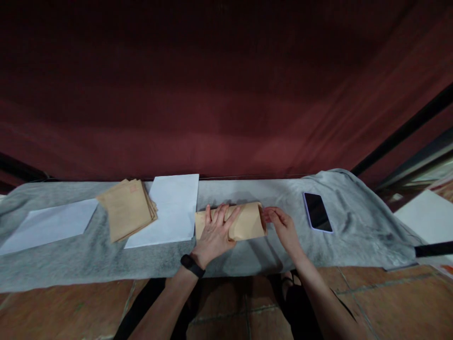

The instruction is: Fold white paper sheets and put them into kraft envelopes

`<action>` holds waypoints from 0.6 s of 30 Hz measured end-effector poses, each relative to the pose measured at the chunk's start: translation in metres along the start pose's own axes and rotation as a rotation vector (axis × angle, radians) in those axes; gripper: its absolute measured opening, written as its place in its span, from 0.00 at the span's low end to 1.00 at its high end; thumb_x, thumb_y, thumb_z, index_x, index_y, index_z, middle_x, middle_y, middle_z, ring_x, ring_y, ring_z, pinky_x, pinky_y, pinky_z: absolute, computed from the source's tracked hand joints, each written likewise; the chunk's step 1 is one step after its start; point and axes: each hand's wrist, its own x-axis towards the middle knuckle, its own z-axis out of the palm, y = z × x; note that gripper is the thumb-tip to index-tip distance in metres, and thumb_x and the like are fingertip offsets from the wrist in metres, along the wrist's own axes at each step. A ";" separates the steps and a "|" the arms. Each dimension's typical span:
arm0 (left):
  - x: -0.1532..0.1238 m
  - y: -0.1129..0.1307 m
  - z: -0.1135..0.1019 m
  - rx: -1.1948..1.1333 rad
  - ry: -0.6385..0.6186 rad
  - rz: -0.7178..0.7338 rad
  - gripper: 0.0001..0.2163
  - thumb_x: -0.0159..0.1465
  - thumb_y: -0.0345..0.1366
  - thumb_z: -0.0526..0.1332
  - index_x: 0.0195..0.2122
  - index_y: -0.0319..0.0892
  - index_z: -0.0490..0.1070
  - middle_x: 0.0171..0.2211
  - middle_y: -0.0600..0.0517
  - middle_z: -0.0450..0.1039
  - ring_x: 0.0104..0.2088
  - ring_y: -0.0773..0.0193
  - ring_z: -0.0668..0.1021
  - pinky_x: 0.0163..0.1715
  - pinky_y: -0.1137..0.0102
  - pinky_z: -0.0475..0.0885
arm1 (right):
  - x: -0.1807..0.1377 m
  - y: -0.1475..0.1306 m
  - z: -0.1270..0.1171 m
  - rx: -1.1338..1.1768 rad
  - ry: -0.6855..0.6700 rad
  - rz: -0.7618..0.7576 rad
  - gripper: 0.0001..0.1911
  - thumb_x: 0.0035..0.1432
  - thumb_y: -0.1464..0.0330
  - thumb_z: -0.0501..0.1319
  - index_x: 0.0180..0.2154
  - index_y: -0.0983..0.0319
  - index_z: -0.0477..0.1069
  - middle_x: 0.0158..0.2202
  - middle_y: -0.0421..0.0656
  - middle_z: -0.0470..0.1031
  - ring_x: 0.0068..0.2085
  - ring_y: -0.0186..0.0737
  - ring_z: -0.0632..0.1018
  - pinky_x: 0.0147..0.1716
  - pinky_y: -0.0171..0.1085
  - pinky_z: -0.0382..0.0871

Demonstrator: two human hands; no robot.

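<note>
A brown paper envelope (pixel 247 221) lies on a grey cloth (pixel 269 255) in front of me. My left hand (pixel 215 233) rests flat on the envelope's left half, fingers spread, a black band on its wrist. My right hand (pixel 283 226) is at the envelope's right end, its fingertips pinched on the edge there.
To the left lie a stack of brown envelopes (pixel 128 208), a white sheet (pixel 170 210) beside it and another white sheet (pixel 49 224) at the far left. A dark phone (pixel 317 212) lies to the right. A dark red curtain (pixel 226 94) hangs behind the surface.
</note>
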 end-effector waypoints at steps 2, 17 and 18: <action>0.000 0.003 0.000 -0.007 -0.011 0.022 0.49 0.55 0.44 0.72 0.74 0.48 0.48 0.69 0.37 0.58 0.70 0.40 0.60 0.70 0.39 0.37 | -0.005 -0.004 0.001 0.094 -0.143 0.114 0.18 0.58 0.51 0.65 0.42 0.57 0.79 0.41 0.45 0.83 0.44 0.48 0.80 0.45 0.43 0.73; -0.005 0.011 -0.006 -0.161 -0.078 0.162 0.50 0.54 0.44 0.75 0.74 0.54 0.49 0.73 0.41 0.53 0.73 0.40 0.54 0.70 0.39 0.36 | -0.019 0.011 0.021 0.381 -0.496 0.518 0.21 0.49 0.59 0.72 0.45 0.58 0.78 0.43 0.47 0.83 0.46 0.50 0.82 0.49 0.47 0.75; -0.005 0.009 -0.007 -0.163 -0.075 0.164 0.50 0.54 0.47 0.75 0.74 0.54 0.49 0.73 0.40 0.51 0.73 0.40 0.53 0.70 0.38 0.35 | -0.019 0.014 0.021 0.387 -0.500 0.540 0.21 0.50 0.58 0.70 0.46 0.59 0.78 0.43 0.47 0.83 0.45 0.49 0.82 0.48 0.46 0.76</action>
